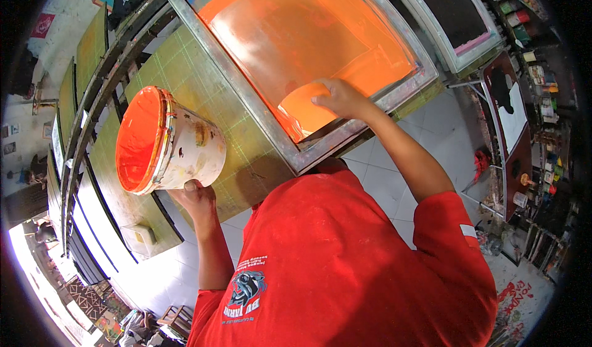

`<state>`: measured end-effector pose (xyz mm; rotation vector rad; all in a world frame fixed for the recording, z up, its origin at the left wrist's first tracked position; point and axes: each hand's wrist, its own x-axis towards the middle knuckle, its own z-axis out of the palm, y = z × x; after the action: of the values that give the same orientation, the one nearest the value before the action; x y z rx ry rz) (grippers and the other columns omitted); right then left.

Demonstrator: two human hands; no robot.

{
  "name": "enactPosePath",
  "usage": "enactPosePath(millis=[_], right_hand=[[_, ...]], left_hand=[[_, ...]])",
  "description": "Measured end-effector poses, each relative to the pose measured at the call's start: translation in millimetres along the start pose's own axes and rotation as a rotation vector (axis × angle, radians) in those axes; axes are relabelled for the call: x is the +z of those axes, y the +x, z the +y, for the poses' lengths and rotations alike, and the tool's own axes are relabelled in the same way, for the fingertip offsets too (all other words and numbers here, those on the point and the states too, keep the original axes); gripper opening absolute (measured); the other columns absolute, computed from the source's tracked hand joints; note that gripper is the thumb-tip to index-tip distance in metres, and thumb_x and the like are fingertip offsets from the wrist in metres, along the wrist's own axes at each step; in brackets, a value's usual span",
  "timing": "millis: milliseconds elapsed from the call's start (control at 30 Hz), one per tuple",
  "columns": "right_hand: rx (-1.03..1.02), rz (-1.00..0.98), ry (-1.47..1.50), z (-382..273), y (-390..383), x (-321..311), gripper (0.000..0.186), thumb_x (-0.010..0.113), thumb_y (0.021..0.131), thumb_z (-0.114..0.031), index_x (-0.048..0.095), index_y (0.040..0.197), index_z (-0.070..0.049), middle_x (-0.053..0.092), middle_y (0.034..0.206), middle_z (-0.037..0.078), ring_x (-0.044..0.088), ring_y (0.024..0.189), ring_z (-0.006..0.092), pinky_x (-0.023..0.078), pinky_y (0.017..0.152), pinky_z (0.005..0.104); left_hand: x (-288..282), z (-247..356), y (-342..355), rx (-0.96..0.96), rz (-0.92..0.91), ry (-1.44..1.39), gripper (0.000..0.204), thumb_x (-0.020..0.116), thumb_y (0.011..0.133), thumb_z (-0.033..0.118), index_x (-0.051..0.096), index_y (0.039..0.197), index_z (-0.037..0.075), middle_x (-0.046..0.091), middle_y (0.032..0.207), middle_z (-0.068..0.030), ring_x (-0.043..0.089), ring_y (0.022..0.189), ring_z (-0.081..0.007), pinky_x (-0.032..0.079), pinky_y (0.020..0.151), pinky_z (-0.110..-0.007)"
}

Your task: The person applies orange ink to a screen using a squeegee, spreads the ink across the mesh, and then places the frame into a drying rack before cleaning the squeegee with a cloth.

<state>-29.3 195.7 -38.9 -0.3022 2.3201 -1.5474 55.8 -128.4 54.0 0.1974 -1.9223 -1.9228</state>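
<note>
My left hand (192, 200) grips a white, paint-smeared bucket (194, 149) from below, tilted sideways with orange ink coating its inside. My right hand (339, 102) is closed on an orange, ink-covered scraper (305, 109) inside the screen frame (237, 78), near its lower left corner. Orange ink (364, 45) spreads across the screen's mesh, with a shinier, browner area in the middle. The screen lies over a yellowish gridded board (246, 165), above which the bucket is held.
Curved dark rails (92, 106) and more boards (92, 32) run along the left. A second screen with black mesh (453, 14) is at upper right. Below it stand a panel on a metal stand (515, 168) and shelves of small containers (542, 106). Tiled floor (394, 180) shows beneath.
</note>
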Motion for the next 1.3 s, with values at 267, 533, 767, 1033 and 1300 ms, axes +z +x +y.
enactPosePath(millis=[267,533,767,1033,1300], right_hand=[[0.023,0.066,0.154,-12,4,-20,0.031,0.057,0.081,-0.013,0.056,0.108,0.002,0.063,0.094,0.008,0.057,0.085,0.0132,0.046,0.076,0.0278],[-0.068,0.157,-0.183,-20,30,-3,0.034,0.058,0.08,-0.018,0.056,0.106,0.004,0.062,0.096,0.02,0.06,0.091,0.0256,0.045,0.079,0.0343],[-0.149,0.124,0.042,-4,39,1,0.033,0.058,0.08,-0.015,0.055,0.107,0.004,0.062,0.096,0.014,0.058,0.088,0.0197,0.045,0.077,0.0324],[-0.069,0.035,0.298,4,44,-7,0.033,0.058,0.08,-0.012,0.055,0.11,0.002,0.062,0.1,0.011,0.057,0.091,0.0164,0.045,0.08,0.0299],[-0.046,0.116,0.048,-8,56,-10,0.04,0.059,0.077,-0.014,0.054,0.111,0.005,0.061,0.104,0.021,0.059,0.097,0.0275,0.045,0.083,0.0339]], left_hand=[[-3,1,-7,-0.112,0.068,-0.058,0.062,0.041,0.07,0.01,0.023,0.129,0.003,0.036,0.12,-0.0134,0.044,0.111,-0.0253,0.04,0.097,-0.039],[-9,-4,-10,-0.032,0.027,0.011,0.067,0.043,0.069,0.007,0.021,0.132,0.009,0.036,0.122,-0.0118,0.044,0.112,-0.0264,0.04,0.097,-0.043],[-3,4,-13,-0.064,0.027,-0.091,0.069,0.042,0.068,0.01,0.021,0.134,0.009,0.037,0.123,-0.0112,0.042,0.116,-0.0265,0.039,0.097,-0.044],[-8,2,-17,-0.05,0.032,-0.086,0.059,0.048,0.079,0.023,0.026,0.133,0.009,0.035,0.129,-0.0103,0.04,0.119,-0.0256,0.037,0.098,-0.043],[-17,-1,-21,-0.007,-0.005,-0.112,0.059,0.045,0.078,0.017,0.026,0.133,0.01,0.037,0.126,-0.0092,0.041,0.118,-0.0242,0.038,0.098,-0.042]])
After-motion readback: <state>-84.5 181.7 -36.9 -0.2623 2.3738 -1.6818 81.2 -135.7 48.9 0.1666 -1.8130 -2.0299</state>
